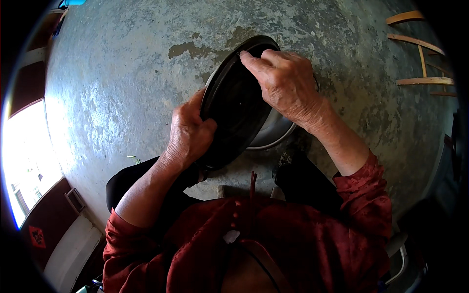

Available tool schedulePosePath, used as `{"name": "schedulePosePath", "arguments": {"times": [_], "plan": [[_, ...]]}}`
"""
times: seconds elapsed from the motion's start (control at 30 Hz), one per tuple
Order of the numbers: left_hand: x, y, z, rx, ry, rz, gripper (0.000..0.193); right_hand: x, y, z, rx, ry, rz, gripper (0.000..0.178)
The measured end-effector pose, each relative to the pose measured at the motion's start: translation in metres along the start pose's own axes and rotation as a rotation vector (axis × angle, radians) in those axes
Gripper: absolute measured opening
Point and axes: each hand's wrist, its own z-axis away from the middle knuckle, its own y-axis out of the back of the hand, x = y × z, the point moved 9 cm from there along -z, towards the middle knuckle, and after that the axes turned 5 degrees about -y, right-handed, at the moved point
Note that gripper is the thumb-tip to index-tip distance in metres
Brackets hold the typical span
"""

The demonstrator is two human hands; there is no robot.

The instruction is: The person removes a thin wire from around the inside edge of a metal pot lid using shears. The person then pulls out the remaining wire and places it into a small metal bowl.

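Observation:
A round, shallow black pan (233, 110) is held tilted on edge in front of me, its dark inner face turned toward me. My left hand (189, 129) grips its left rim, with the thumb over the edge and the fingers behind. At the upper right, my right hand (286, 83) is closed at the rim, with a fingertip against the inner side. Its other fingers are curled, and what lies under them is hidden. Behind and below the pan, a silvery metal basin (276, 133) stands on the floor, partly covered from view.
Worn grey concrete floor (132, 63) with dark patches surrounds me. A wooden chair or rack (422, 80) stands at the far right. To the left are a bright doorway (29, 151) and a dark red panel (51, 210). My knees flank the basin.

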Motion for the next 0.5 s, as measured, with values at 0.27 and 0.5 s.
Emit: {"name": "schedulePosePath", "arguments": {"times": [0.27,0.5], "plan": [[0.008,-0.003,0.0,-0.01,-0.022,-0.037,0.05,-0.004,0.0,0.004,0.002,0.028,0.03,0.031],[0.003,0.001,0.0,0.04,0.011,-0.016,0.05,-0.053,0.008,0.007,-0.006,0.129,-0.116,0.026]]}}
